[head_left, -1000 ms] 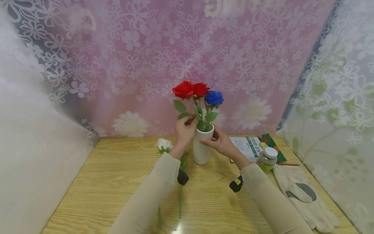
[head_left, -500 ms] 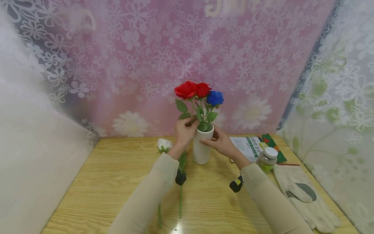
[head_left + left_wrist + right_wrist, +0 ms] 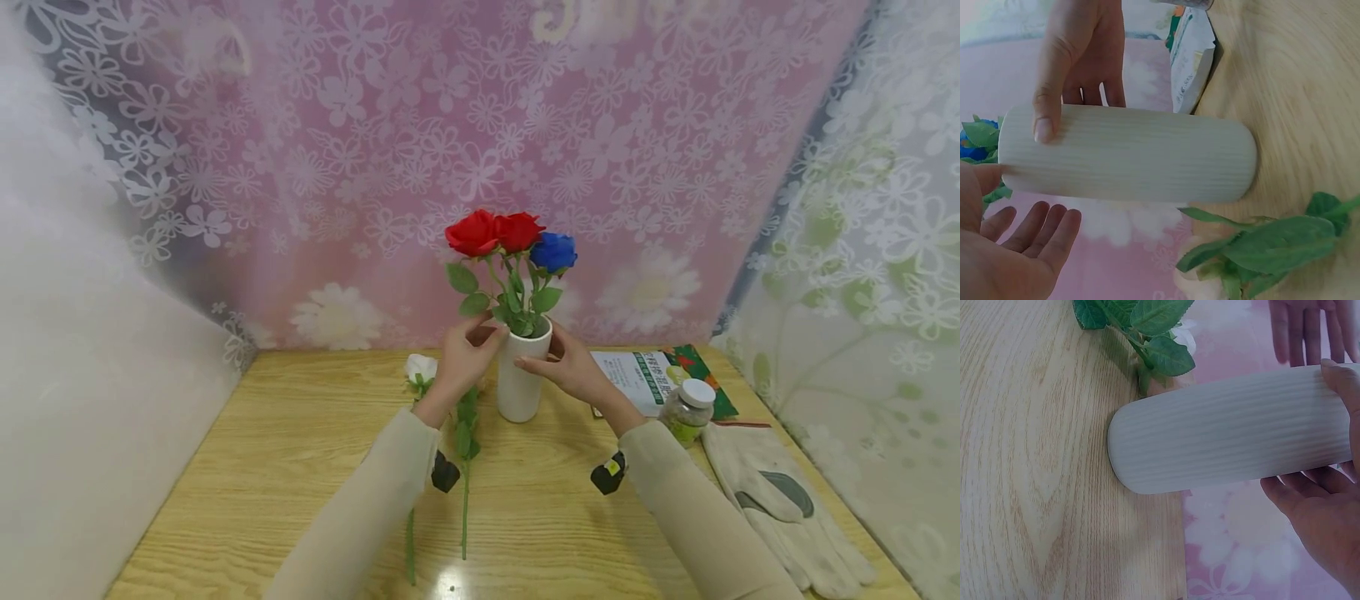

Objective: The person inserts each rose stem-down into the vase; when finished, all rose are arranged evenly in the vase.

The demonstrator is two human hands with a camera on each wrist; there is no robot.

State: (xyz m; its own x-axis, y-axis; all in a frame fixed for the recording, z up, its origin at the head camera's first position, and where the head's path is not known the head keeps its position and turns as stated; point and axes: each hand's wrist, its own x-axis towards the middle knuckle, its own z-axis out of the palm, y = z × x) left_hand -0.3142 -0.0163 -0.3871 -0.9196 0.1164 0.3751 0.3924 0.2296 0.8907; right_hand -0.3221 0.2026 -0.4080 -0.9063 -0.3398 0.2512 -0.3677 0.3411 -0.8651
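A white ribbed vase (image 3: 519, 387) stands upright on the wooden table, holding two red roses (image 3: 472, 233) and a blue rose (image 3: 555, 252) with green leaves. My right hand (image 3: 573, 367) grips the vase near its rim, thumb (image 3: 1340, 384) on the front and fingers behind. On the other side is my left hand (image 3: 461, 358), its thumb at the rim below the leaves. In the left wrist view the fingers of the left hand (image 3: 1016, 250) are loosely spread, apart from the vase, with nothing visible between them.
Left of the vase lie a white rose (image 3: 421, 367) and another leafy stem (image 3: 467, 425), whose bloom is hidden. At right are a printed packet (image 3: 633, 379), a white-lidded jar (image 3: 686, 410) and work gloves (image 3: 783, 500). A patterned curtain (image 3: 375, 167) hangs behind the table.
My left hand has shifted slightly left and down, its fingers easing away from the leaves. The red roses first swayed right, then slightly back left. My right hand keeps its grip on the vase.
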